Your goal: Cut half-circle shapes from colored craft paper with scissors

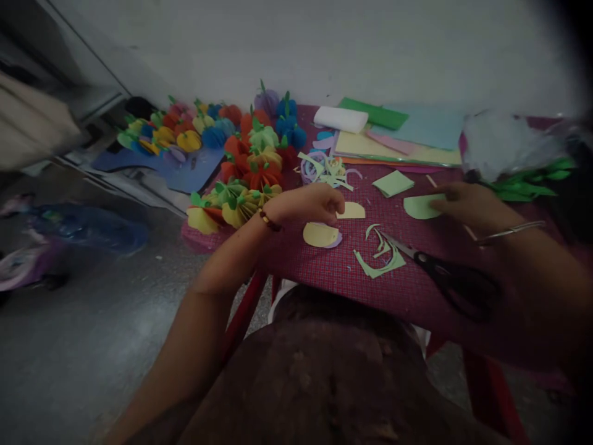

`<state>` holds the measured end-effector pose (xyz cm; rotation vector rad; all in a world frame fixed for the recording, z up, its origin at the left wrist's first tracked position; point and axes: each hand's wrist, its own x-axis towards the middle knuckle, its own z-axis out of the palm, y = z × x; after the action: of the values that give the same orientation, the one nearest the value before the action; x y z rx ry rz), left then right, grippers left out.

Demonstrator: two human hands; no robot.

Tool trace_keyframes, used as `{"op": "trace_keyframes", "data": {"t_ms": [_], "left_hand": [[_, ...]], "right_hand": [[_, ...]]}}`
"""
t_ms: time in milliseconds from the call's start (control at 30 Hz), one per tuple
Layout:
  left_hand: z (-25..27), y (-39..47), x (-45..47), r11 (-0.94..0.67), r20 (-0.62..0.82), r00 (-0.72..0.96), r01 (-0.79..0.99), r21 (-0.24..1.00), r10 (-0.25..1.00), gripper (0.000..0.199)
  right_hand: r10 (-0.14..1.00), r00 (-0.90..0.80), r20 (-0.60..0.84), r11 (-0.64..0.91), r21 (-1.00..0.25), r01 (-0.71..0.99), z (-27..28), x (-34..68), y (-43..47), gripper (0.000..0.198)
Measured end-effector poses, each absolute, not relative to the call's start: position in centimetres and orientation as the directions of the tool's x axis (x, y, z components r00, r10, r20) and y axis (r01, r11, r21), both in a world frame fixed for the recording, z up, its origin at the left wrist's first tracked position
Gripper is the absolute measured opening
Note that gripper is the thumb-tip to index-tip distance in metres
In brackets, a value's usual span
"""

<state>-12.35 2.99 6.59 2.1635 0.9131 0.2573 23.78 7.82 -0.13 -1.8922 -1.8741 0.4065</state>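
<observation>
My left hand [319,203] is closed, its thumb and fingers bent at the left end of a cream half-round paper piece [353,211]. Just below it lie rounded yellow paper cut-outs [319,235] with a lilac edge showing beneath. On the right, my right hand [461,203] pinches a light green half-round paper piece [418,207] by its right end. Scissors [445,272] with black handles rest below that hand, blades slightly apart. Their tips touch curved green paper offcuts [380,259]. A folded green paper square [393,183] sits between and beyond the hands.
Several colourful paper pumpkins [254,161] crowd the table's left side and a blue sheet [180,165]. Curled paper strips [327,168] lie behind my left hand. Coloured paper sheets [393,148], a white roll [341,119] and a clear plastic bag [507,142] line the wall.
</observation>
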Motion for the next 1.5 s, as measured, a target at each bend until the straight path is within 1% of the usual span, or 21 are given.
{"op": "trace_keyframes", "data": {"t_ms": [67,100,133,200,300,467,600,667,733,800,900,967,1033,1067,1100,1167,1233,1300,1400,1467,1500], "left_hand": [[6.5,2.0,-12.7,-0.536,-0.174,0.755,0.589,0.605,0.632,0.029],[6.4,1.6,-12.8,-0.582,-0.193,0.758,0.614,0.533,0.623,0.034],[6.1,1.1,-12.8,-0.622,-0.201,0.756,0.635,0.458,0.623,0.038],[5.7,0.5,-12.9,-0.664,-0.212,0.739,0.67,0.332,0.64,0.045],[5.4,0.6,-12.8,-0.646,-0.26,0.697,0.717,0.261,0.668,0.042],[5.2,2.3,-12.5,-0.601,-0.371,0.662,0.749,0.28,0.651,0.028],[4.8,3.4,-12.1,-0.611,-0.417,0.68,0.73,0.307,0.603,0.023],[4.7,3.5,-11.9,-0.642,-0.407,0.707,0.702,0.309,0.578,0.021],[4.7,3.3,-11.7,-0.668,-0.395,0.729,0.678,0.306,0.56,0.019],[4.9,2.8,-11.4,-0.672,-0.395,0.736,0.671,0.313,0.55,0.018],[5.3,1.7,-11.2,-0.658,-0.413,0.737,0.671,0.343,0.535,0.018],[5.6,1.1,-11.2,-0.634,-0.4,0.754,0.656,0.409,0.521,0.022],[5.7,0.7,-11.6,-0.562,-0.374,0.773,0.631,0.534,0.512,0.026],[5.6,0.5,-11.9,-0.489,-0.365,0.775,0.616,0.617,0.515,0.026],[5.4,0.4,-12.2,-0.382,-0.362,0.768,0.595,0.707,0.528,0.026],[4.7,-0.1,-12.8,-0.072,-0.359,0.729,0.487,0.871,0.583,0.026],[3.7,-1.0,-13.4,0.246,-0.344,0.67,0.241,0.939,0.658,0.03],[2.5,-2.2,-13.8,0.447,-0.337,0.64,-0.011,0.895,0.691,0.034],[1.3,-3.9,-14.2,0.567,-0.336,0.621,-0.217,0.795,0.709,0.038],[1.1,-4.7,-14.3,0.589,-0.313,0.612,-0.317,0.744,0.726,0.043],[1.1,-5.0,-14.3,0.599,-0.296,0.616,-0.368,0.711,0.73,0.045]], "right_hand": [[0.998,-0.046,0.041,0.055,-0.252,0.966,0.3,23.7,7.6,0.026],[0.996,-0.077,0.049,0.084,-0.162,0.983,0.6,23.6,7.4,0.032],[0.99,-0.108,0.089,0.117,-0.109,0.987,0.9,23.4,7.0,0.037],[0.977,-0.139,0.16,0.153,-0.084,0.985,1.2,22.9,6.3,0.042],[0.96,-0.164,0.227,0.195,-0.122,0.973,1.5,22.3,5.3,0.041],[0.923,-0.257,0.288,0.313,-0.169,0.935,2.4,20.7,3.4,0.031],[0.916,-0.344,0.205,0.396,-0.338,0.854,2.6,18.0,2.3,0.022],[0.899,-0.413,0.145,0.436,-0.377,0.817,2.4,16.1,2.4,0.021],[0.862,-0.498,0.097,0.498,-0.346,0.795,2.0,14.0,3.0,0.024],[0.813,-0.579,0.059,0.571,-0.278,0.773,1.7,12.1,3.8,0.031],[0.785,-0.62,0.009,0.612,-0.165,0.773,1.5,9.9,4.9,0.041],[0.795,-0.606,-0.036,0.598,-0.122,0.792,1.5,9.0,5.4,0.045],[0.805,-0.587,-0.087,0.577,-0.121,0.808,1.7,8.4,5.8,0.045],[0.809,-0.578,-0.11,0.564,-0.131,0.815,1.8,8.2,5.9,0.043],[0.813,-0.567,-0.133,0.55,-0.145,0.822,2.0,8.1,6.0,0.039],[0.824,-0.542,-0.168,0.511,-0.192,0.838,2.2,8.1,6.1,0.029],[0.838,-0.517,-0.173,0.455,-0.3,0.838,2.4,8.4,6.2,0.018],[0.858,-0.49,-0.151,0.362,-0.499,0.788,2.5,9.0,6.1,0.01],[0.89,-0.432,-0.146,0.128,-0.83,0.544,2.3,10.0,5.7,0.009],[0.903,-0.407,-0.139,0.013,-0.937,0.349,2.3,10.4,5.1,0.015],[0.912,-0.395,-0.115,0.001,-0.96,0.281,2.5,10.5,4.5,0.016]]}}
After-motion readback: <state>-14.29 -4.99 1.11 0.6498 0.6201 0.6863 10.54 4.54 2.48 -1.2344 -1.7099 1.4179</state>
